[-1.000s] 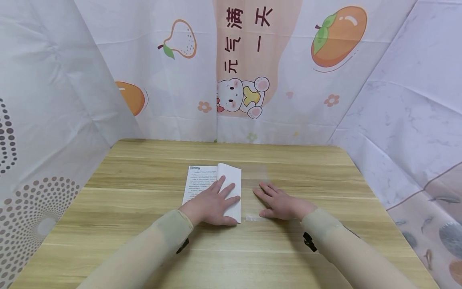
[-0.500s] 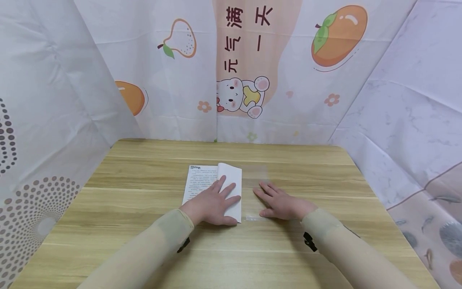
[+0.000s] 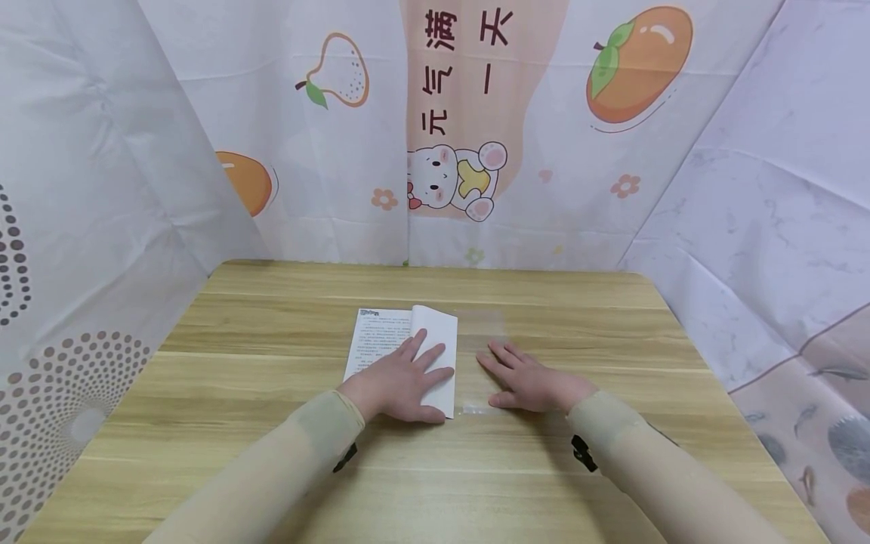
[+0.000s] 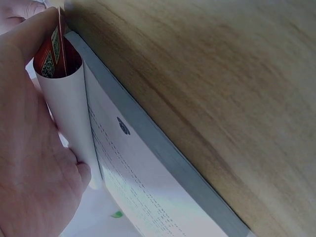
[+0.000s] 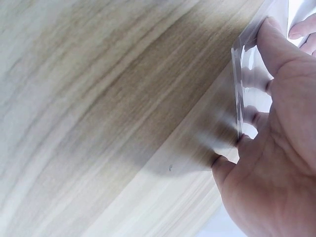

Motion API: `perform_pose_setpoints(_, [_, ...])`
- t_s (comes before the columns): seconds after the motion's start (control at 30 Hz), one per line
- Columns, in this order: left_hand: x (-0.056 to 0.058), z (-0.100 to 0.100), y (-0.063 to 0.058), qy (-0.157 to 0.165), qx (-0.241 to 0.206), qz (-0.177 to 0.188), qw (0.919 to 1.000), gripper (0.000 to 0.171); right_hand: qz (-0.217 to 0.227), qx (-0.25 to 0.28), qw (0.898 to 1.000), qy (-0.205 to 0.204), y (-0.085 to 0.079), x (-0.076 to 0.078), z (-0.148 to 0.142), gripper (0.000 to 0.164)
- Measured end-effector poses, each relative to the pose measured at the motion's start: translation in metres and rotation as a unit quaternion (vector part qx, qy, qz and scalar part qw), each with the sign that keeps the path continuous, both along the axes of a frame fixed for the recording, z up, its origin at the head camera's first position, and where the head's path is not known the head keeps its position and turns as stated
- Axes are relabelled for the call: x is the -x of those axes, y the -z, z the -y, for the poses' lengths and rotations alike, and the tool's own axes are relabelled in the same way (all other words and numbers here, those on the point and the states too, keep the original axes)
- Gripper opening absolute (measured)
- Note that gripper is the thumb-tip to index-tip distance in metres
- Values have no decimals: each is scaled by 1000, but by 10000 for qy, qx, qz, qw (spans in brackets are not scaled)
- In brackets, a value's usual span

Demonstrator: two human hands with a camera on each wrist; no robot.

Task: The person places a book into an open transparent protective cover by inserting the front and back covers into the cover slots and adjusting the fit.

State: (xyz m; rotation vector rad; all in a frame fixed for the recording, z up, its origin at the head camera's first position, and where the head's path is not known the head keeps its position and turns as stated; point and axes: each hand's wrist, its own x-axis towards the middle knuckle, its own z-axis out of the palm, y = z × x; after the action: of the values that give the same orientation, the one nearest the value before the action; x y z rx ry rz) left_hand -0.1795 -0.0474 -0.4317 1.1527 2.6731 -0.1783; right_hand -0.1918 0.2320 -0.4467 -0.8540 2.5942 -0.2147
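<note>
A book (image 3: pixel 381 332) lies on the table with a printed page facing up. Over its right part a white leaf (image 3: pixel 438 332) is curled back; the left wrist view shows red print inside the curled leaf (image 4: pixel 64 103). My left hand (image 3: pixel 404 385) rests on this leaf, fingers spread. To the right of the book lies a clear plastic sheet (image 3: pixel 472 385), hard to make out against the wood. On its right side my right hand (image 3: pixel 526 381) rests with straight fingers. Up close, the fingers touch the clear plastic (image 5: pixel 249 64), which has a raised edge.
The wooden table (image 3: pixel 272 438) reaches out on all sides of the book. Behind it hangs a white curtain (image 3: pixel 557 219) printed with fruit and a cartoon figure. More fabric walls stand at left and right.
The book and its curled leaf have shifted very slightly to the right. Both hands stay nearly where they were.
</note>
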Motion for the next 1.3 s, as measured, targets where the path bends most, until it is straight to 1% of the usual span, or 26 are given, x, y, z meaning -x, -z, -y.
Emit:
perform_pose_setpoints(0.27, [2,2,1,49,-119,40,9999,79,-115,-93,9998,-116,1,1,0,78])
perform_pose_setpoints(0.5, [4,4,3,110,-126,-5,9999,80,26,-26,9999,-102,-3,-1,2,79])
perform_pose_setpoints(0.67, [4,4,4,110,-97,-35,9999,79,-6,-129,9998,-155,-4,-2,3,78])
perform_pose_setpoints(0.8, [4,4,5,94,-79,-79,9999,79,50,2,9998,-193,-8,-3,4,78])
perform_pose_setpoints(0.9, [4,3,6,80,-50,-119,9999,79,63,-33,9998,-166,-9,-3,4,78])
perform_pose_setpoints(1.0, [3,2,6,76,-23,-155,9998,79,31,-169,9997,-155,-8,-3,4,78])
perform_pose_setpoints(1.13, [3,0,6,56,8,-169,9998,79,16,-26,9998,-207,-6,-3,3,78])
perform_pose_setpoints(1.3, [1,-1,5,39,-49,-145,9999,79,-111,-42,9997,-230,3,1,-1,79])
